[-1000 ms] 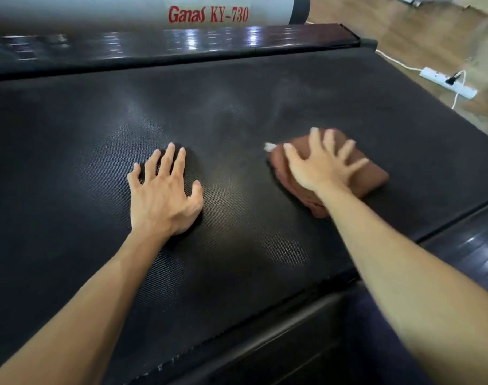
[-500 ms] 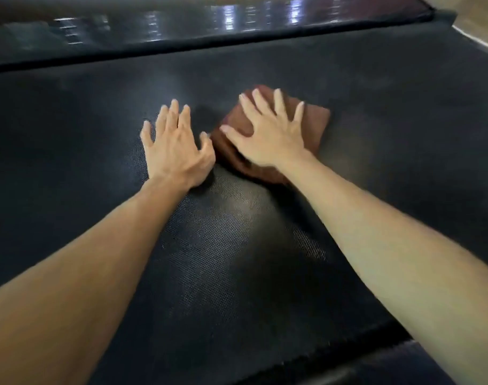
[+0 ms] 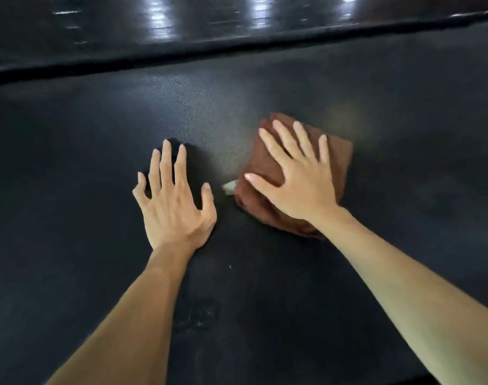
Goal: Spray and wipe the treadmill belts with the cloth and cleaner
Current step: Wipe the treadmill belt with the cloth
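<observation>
Wiping is judged under way: the brown cloth (image 3: 338, 154) is pressed flat-fingered by the right hand (image 3: 298, 184); the left hand (image 3: 173, 207) is spread, empty, on the belt (image 3: 98, 134); no cleaner is seen.

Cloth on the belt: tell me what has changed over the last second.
The right hand, flat on the brown cloth, swept it left until it nearly met the left hand, then slid it back right, so a gap shows again. Nothing was gripped or released. The left hand stayed flat on the treadmill belt.
</observation>
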